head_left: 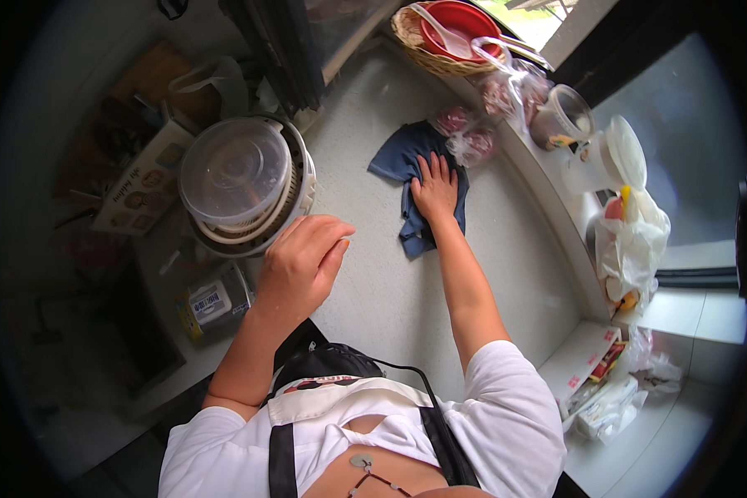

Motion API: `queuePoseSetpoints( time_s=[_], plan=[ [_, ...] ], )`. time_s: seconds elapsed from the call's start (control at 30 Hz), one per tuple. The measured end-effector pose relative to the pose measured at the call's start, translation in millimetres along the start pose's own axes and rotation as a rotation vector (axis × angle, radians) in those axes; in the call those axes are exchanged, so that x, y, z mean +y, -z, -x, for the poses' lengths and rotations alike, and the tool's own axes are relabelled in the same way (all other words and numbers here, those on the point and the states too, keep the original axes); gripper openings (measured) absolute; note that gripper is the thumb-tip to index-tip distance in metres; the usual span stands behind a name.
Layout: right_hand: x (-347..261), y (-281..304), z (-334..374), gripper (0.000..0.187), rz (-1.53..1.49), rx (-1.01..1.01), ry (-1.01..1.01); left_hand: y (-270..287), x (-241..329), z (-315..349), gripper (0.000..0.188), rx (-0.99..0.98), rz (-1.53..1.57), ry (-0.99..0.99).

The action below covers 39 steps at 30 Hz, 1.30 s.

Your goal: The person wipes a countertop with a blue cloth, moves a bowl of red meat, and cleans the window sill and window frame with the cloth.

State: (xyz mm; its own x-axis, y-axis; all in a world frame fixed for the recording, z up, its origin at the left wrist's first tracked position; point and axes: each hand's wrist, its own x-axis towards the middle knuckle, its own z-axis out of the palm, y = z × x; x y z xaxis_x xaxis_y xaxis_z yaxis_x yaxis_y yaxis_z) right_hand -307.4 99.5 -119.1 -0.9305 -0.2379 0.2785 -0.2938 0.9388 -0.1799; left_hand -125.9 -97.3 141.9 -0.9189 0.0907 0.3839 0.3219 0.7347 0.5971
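My right hand [436,191] lies flat, fingers stretched out, on a crumpled dark blue cloth [417,236] spread over the light grey countertop [365,282]. Just beyond its fingertips, two small clear plastic bags [473,148] with reddish contents touch the cloth's edge. My left hand [303,261] is raised at the counter's left side, its fingers curled together. A small orange spot shows by the thumb tip; whether it is a nail or something held is unclear. Close to this hand stands a stack of basins and a colander [305,170] topped by a clear round plastic lid [234,170].
Along the right ledge sit a wicker basket [407,33] with a red bowl [461,25] and white spoon, a clear tub [563,116], and a white bag [635,241]. A shallow box [579,365] is lower right. At left are a printed box [145,178] and a plastic package [216,303].
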Motion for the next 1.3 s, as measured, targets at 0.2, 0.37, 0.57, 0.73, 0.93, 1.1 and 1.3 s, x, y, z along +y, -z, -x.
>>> queuePoseSetpoints(
  time_s=[0.2,0.37,0.57,0.73,0.93,1.1,1.3],
  plan=[
    [86.1,51.8,121.9,0.053,0.127,-0.050,-0.236,-74.4,-2.0,9.2,0.014,-0.120,0.084,0.089],
    [129.0,90.6,228.4,0.055,0.197,-0.046,-0.556,-159.5,-29.9,4.6,0.021,-0.202,0.182,0.253],
    [70.1,98.1,268.7,0.055,0.181,-0.058,-0.461,-248.8,-57.0,-43.5,0.042,-0.132,0.020,0.204],
    [58.9,108.5,225.5,0.057,0.034,-0.157,-0.301,-294.2,-63.2,-95.2,0.063,0.005,-0.090,0.141],
    [93.8,81.3,140.9,0.054,0.052,-0.024,-0.334,-322.3,-65.4,-150.0,0.080,0.097,-0.142,0.042],
    [100.9,67.3,105.7,0.052,0.054,0.005,-0.293,-325.3,-88.5,-178.8,0.066,-0.164,-0.183,0.006],
    [104.0,62.3,102.6,0.052,0.073,0.021,-0.280,-308.4,-86.7,-153.6,0.023,-0.041,-0.001,0.066]
  ],
)
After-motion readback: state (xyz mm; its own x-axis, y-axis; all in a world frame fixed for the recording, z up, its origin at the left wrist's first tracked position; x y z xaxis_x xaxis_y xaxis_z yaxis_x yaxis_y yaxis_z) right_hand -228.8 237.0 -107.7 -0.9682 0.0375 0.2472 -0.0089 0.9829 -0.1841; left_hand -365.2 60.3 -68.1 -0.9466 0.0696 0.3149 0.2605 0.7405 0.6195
